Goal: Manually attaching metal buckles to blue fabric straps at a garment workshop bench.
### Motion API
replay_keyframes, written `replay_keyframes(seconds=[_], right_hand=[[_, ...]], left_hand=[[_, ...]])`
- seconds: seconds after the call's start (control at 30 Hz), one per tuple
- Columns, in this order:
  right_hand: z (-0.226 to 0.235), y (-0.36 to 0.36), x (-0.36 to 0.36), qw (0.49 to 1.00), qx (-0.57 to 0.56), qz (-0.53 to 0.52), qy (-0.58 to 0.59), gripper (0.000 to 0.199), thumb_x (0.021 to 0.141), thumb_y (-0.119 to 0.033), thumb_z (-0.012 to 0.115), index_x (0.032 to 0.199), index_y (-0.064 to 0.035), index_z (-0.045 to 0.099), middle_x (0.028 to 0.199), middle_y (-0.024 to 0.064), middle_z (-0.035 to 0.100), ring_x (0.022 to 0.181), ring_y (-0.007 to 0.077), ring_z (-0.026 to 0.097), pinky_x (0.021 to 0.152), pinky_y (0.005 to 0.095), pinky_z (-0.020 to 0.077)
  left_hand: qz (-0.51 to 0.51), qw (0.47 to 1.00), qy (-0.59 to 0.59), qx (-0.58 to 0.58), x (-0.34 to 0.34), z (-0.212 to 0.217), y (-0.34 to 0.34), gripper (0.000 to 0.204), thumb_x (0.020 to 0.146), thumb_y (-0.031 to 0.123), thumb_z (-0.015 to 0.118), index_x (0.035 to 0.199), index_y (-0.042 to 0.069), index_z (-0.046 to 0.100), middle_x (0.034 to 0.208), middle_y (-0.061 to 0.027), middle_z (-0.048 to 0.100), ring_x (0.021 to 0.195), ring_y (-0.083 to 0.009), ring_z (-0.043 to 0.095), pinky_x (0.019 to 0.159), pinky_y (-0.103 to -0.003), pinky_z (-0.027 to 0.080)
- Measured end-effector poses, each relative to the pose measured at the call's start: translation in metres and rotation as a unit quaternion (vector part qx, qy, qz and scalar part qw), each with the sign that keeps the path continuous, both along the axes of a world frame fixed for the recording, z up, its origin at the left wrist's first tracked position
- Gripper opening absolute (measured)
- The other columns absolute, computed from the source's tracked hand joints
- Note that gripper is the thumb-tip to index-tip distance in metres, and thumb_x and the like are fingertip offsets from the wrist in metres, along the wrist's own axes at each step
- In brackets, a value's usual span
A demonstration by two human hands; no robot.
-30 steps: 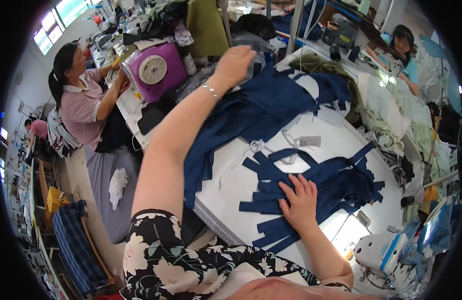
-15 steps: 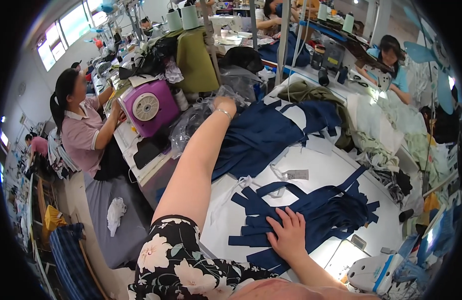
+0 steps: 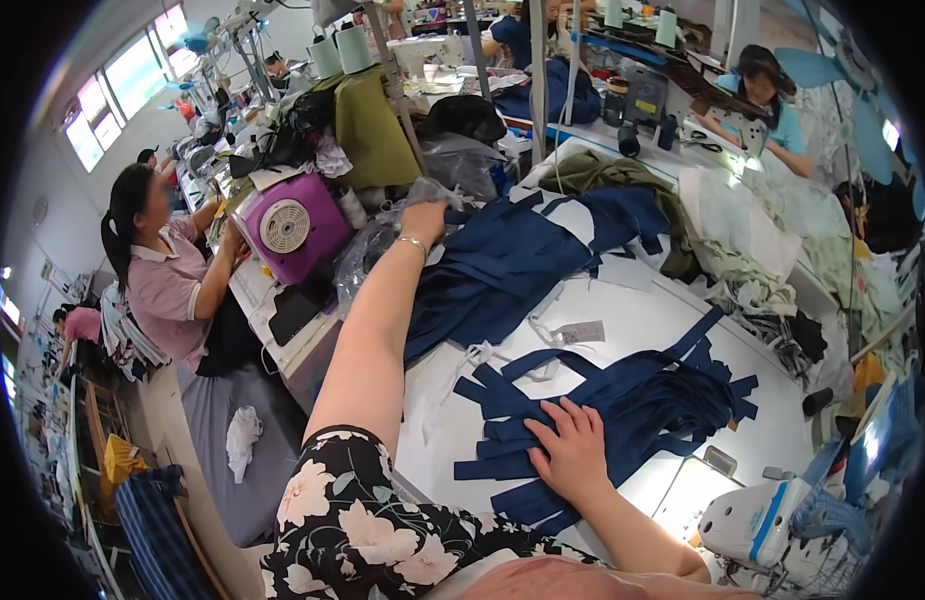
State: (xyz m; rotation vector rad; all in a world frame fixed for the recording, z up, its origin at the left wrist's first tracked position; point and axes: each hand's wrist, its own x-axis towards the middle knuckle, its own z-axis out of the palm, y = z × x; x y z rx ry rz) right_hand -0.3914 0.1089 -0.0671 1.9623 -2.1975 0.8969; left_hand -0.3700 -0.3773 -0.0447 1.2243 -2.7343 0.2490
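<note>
Left of the white sewing table (image 3: pixel 623 330), a purple box fan (image 3: pixel 288 228) stands on a neighbouring bench. The left hand (image 3: pixel 423 218) reaches far across the table's back edge, fingers closed on clear crinkled plastic (image 3: pixel 383 240) beside a heap of navy fabric (image 3: pixel 513 265). The right hand (image 3: pixel 573 452) lies flat, fingers spread, pinning soft navy fabric strips (image 3: pixel 633 405) at the table's near side; steady pressure should keep them stacked.
</note>
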Motion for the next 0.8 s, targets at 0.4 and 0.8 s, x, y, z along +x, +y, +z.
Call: replay_keyframes(seconds=[0.4,0.8], right_hand=[[-0.002,0.007,0.003,1.0,-0.008,-0.021,0.003,0.037,0.075,-0.024,0.07,0.111,-0.0161,0.067,0.126,0.0088,0.056,0.123,0.0305,0.046,0.105,0.048,0.0306],[-0.006,0.013,0.004,1.0,-0.013,-0.024,0.014,0.037,0.076,-0.025,0.07,0.112,-0.0163,0.067,0.126,0.0087,0.056,0.124,0.0304,0.046,0.105,0.0486,0.0303]], left_hand=[[0.017,0.998,-0.01,-0.062,0.012,0.046,0.01,0.025,0.09,0.025,0.055,0.106,0.013,0.069,0.098,-0.0134,0.071,0.092,-0.0315,0.069,0.072,-0.045,0.054],[0.006,0.998,0.04,-0.047,0.025,0.042,0.023,0.023,0.087,0.019,0.052,0.107,0.014,0.062,0.098,-0.0173,0.069,0.093,-0.0355,0.067,0.075,-0.049,0.054]])
